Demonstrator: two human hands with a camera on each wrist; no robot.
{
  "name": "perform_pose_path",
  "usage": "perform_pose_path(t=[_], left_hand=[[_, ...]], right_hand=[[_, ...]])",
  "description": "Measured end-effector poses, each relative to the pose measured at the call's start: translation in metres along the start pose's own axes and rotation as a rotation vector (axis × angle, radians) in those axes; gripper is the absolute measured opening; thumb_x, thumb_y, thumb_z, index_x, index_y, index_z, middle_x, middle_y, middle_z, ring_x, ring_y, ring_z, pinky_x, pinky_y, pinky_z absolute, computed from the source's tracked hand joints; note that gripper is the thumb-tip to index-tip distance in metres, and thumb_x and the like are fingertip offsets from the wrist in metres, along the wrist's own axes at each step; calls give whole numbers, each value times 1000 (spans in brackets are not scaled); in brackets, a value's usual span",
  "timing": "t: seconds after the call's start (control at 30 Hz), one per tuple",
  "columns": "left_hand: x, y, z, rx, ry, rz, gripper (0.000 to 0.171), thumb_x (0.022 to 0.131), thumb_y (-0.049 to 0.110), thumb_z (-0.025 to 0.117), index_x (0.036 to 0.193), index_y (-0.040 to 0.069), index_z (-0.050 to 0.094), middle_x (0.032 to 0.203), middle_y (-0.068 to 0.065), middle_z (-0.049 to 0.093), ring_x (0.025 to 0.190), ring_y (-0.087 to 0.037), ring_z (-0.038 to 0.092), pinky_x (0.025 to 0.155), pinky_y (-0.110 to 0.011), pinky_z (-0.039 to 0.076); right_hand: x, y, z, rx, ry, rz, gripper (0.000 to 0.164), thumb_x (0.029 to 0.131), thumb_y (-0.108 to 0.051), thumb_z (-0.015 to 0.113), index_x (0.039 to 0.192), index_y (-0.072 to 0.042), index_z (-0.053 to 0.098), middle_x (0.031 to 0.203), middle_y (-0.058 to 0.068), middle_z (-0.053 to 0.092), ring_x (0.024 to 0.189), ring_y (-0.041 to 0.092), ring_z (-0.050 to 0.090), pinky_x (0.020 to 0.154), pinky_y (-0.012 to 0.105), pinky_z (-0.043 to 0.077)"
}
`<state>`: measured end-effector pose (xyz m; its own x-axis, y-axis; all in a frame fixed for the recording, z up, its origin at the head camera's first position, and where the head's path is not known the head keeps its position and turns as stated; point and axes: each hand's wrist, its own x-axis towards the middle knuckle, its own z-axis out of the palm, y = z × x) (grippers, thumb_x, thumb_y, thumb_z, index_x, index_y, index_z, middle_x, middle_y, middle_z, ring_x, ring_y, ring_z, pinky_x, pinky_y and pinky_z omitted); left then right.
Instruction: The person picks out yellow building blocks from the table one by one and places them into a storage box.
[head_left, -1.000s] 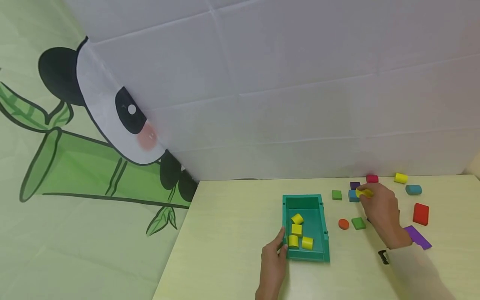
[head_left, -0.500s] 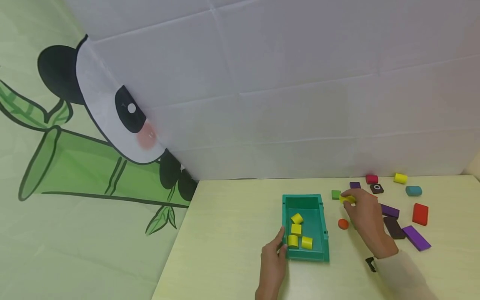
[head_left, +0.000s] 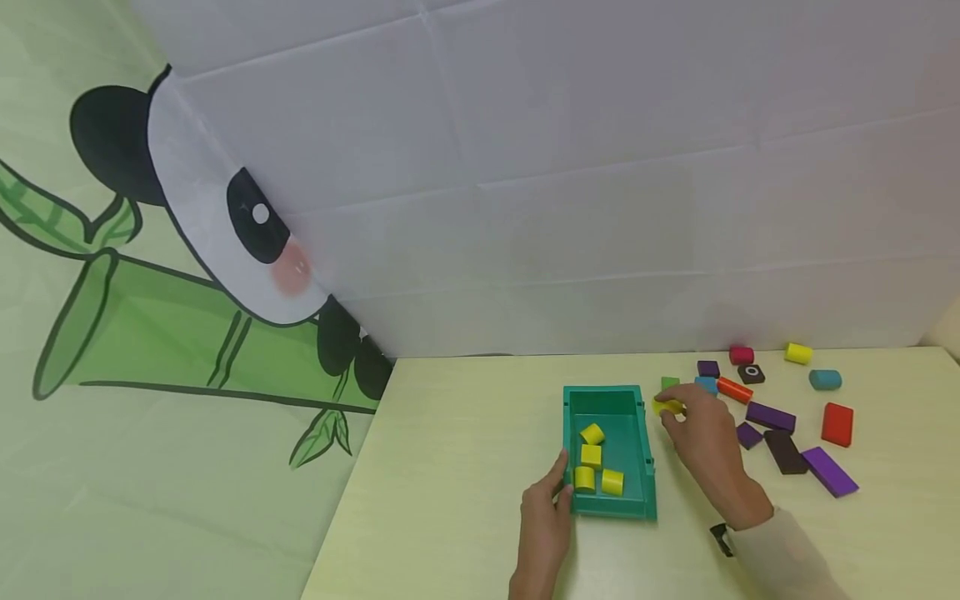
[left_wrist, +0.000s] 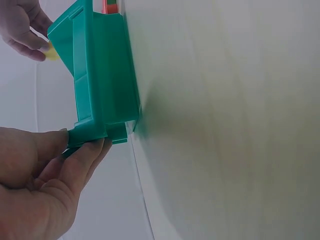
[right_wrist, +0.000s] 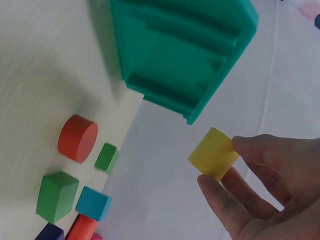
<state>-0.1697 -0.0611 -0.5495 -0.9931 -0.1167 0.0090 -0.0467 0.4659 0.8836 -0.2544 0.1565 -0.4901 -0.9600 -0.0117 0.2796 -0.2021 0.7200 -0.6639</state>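
My left hand [head_left: 545, 525] grips the near left side of a green plastic bin [head_left: 648, 483]; in the left wrist view its thumb and fingers [left_wrist: 85, 162] clasp the rim from both sides. Several yellow blocks [head_left: 591, 456] lie inside on the bin's left side. Between thumb and fingertips, my right hand [head_left: 708, 446] pinches a yellow block [right_wrist: 214, 154] with a rounded side. This block is held up in the air, just right of the bin's right wall. A watch-like black band shows at the right wrist.
Right of the bin lie a green block [head_left: 670, 382], a blue block [head_left: 706, 384], an orange-red cylinder [head_left: 734, 390] and several purple and dark pieces. Farther right are a red block [head_left: 837, 424], a teal block [head_left: 826, 380] and a yellow cylinder [head_left: 798, 353]. A white cloth [head_left: 600, 208] hangs behind the table.
My right hand has carried the yellow block leftward and nearer to the bin, uncovering blocks behind it. The left hand has kept its hold on the bin.
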Motion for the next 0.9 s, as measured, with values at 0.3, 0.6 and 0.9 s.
perform_pose_path(t=[0.3, 0.6, 0.9], left_hand=[[0, 1, -1, 2, 1, -3, 52, 89, 1, 55, 134, 23, 41, 133, 4, 42, 118, -7, 37, 95, -30, 41], [0, 1, 0, -9, 5, 10, 53, 88, 0, 55, 134, 23, 41, 133, 3, 43, 118, -7, 37, 95, -31, 40], [0, 0, 0, -7, 7, 19, 52, 88, 1, 56, 133, 23, 42, 132, 4, 43, 116, -7, 38, 95, -31, 41]], right_hand=[[-7, -16, 8, 26, -22, -3, 23, 79, 0, 66, 100, -10, 64, 107, 13, 60, 95, 33, 55, 75, 51, 53], [-13, -30, 19, 58, -25, -49, 24, 79, 0, 67, 100, -11, 64, 108, 11, 60, 96, 29, 55, 78, 50, 52], [-16, -36, 38, 35, -71, -51, 21, 78, -2, 68, 96, -11, 65, 106, 9, 61, 102, 28, 53, 85, 52, 48]])
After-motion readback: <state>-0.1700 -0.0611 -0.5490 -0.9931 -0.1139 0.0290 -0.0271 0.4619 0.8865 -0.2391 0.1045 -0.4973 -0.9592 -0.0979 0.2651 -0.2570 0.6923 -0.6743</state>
